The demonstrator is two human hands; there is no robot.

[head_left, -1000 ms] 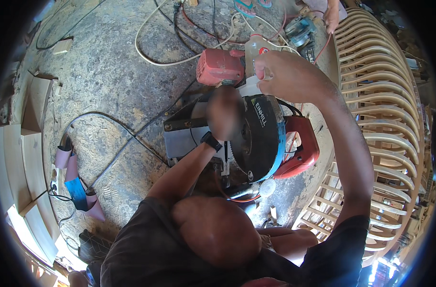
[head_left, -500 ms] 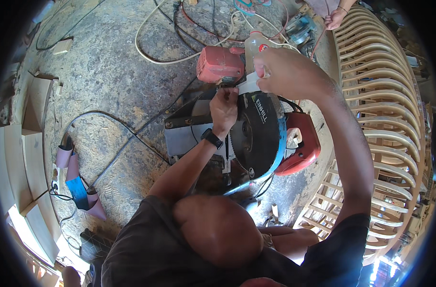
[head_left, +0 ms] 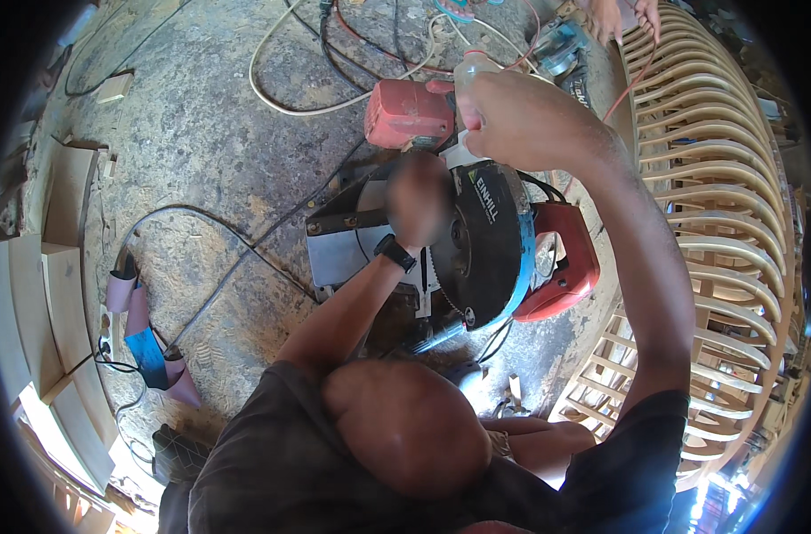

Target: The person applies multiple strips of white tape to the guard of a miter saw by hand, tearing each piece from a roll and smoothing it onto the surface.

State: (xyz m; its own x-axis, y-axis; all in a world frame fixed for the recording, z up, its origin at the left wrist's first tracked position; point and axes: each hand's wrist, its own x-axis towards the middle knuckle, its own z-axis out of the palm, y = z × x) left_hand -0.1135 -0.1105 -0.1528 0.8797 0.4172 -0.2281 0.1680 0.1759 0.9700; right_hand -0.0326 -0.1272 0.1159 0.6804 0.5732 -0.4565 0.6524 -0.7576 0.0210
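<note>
The right hand is closed around a clear plastic bottle held above the mitre saw on the floor, while the blurred left hand hovers over the saw's blade guard, its grip unclear.

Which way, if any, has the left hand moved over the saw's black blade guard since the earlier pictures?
Cannot tell which way: the left hand is motion-blurred, at roughly the same spot beside the black blade guard.

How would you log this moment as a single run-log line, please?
left hand: blurred, over mitre saw | right hand: gripping clear plastic bottle above saw | floor: cables, wood offcuts
</note>
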